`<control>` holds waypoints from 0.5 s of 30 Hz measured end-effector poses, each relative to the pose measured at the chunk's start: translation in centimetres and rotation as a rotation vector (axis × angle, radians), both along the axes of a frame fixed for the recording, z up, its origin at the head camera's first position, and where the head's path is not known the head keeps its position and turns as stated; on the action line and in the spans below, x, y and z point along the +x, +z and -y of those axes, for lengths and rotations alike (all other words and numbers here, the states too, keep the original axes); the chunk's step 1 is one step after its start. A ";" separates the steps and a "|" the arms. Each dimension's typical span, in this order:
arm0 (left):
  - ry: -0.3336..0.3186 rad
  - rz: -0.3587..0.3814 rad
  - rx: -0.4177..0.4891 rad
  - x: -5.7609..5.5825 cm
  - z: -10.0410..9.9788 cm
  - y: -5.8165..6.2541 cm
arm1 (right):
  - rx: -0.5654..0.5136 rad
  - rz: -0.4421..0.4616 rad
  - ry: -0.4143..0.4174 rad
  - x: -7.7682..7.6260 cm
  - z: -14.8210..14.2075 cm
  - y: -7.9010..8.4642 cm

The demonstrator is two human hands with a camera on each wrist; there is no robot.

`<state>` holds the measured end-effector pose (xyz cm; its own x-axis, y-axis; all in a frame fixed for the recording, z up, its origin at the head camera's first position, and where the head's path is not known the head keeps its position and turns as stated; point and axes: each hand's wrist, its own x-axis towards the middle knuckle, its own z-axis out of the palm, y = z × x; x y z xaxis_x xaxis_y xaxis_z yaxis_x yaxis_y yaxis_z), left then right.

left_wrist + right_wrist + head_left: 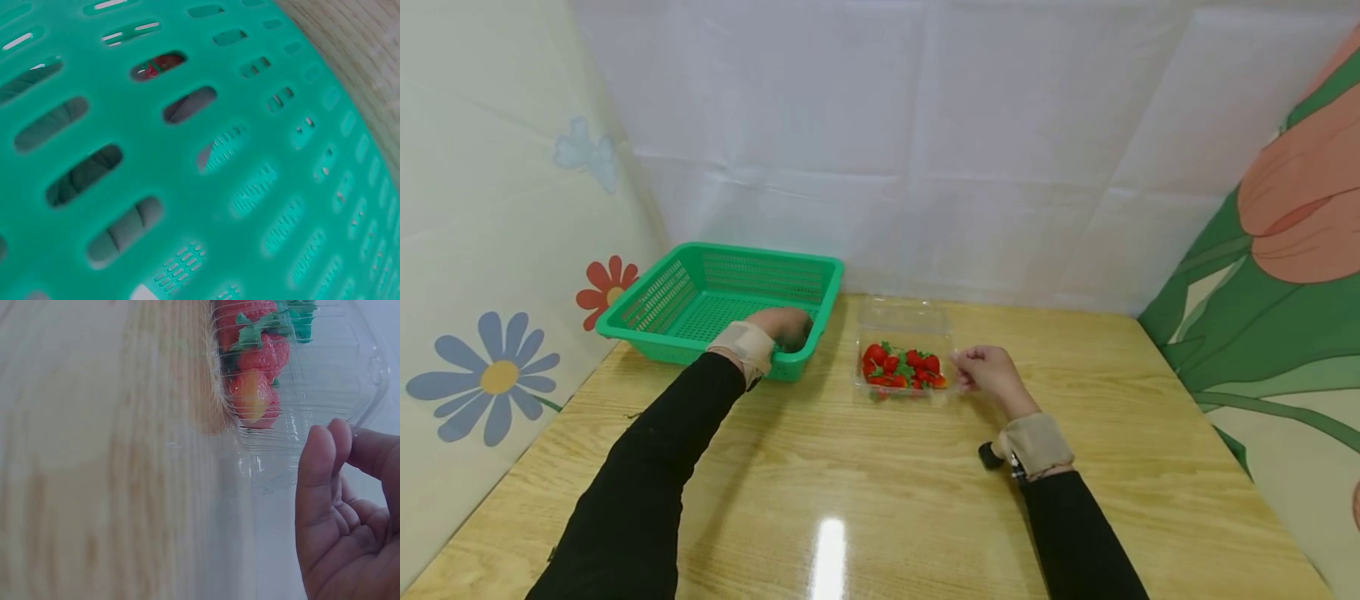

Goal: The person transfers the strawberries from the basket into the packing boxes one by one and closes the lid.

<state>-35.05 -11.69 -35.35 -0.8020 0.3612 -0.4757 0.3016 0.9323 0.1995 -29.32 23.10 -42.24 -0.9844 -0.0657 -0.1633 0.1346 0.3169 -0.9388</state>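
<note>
My left hand (784, 326) reaches down inside the right end of the green basket (662, 340); its fingertips are hidden in the head view. Through the basket's slots, the left wrist view shows bent fingers and a red strawberry (164, 65) between them, mostly covered by the basket wall. A clear plastic clamshell box (904, 321), lid up, stands right of the basket. Several red strawberries (891, 364) with green leaves lie in it. At the box's right side, my right hand (992, 375) pinches the rim between thumb and fingers.
Everything stands on a light wooden table (850, 467). A white cloth (925, 167) hangs behind it, with flower-printed panels at the left and right sides. The basket's right wall stands between my left hand and the box.
</note>
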 end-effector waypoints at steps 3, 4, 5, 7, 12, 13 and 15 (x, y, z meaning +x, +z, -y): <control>0.003 -0.008 -0.009 0.1 -0.1 0.0 | 0.006 -0.003 0.000 0.0 0.0 0.0; 0.002 -0.014 -0.012 0.1 -0.1 0.0 | 0.006 -0.004 0.000 0.0 0.0 0.0; -0.002 -0.019 -0.016 0.1 -0.1 0.0 | 0.005 -0.006 -0.002 0.0 -0.1 0.0; -0.015 -0.030 -0.027 0.0 -0.2 0.0 | 0.008 -0.011 0.000 0.0 -0.1 0.0; -0.043 -0.037 -0.057 -0.3 -0.3 -0.2 | 0.009 -0.015 0.003 0.0 -0.1 0.0; -0.046 -0.036 -0.056 -0.4 -0.3 -0.2 | 0.007 -0.014 0.006 0.0 -0.1 0.0; -0.042 -0.034 -0.047 -0.4 -0.3 -0.3 | 0.003 -0.014 0.009 0.0 0.0 0.0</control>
<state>-35.42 -11.41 -35.61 -0.8027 0.3722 -0.4660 0.3460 0.9270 0.1445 -29.33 23.14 -42.26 -0.9860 -0.0739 -0.1493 0.1182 0.3212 -0.9396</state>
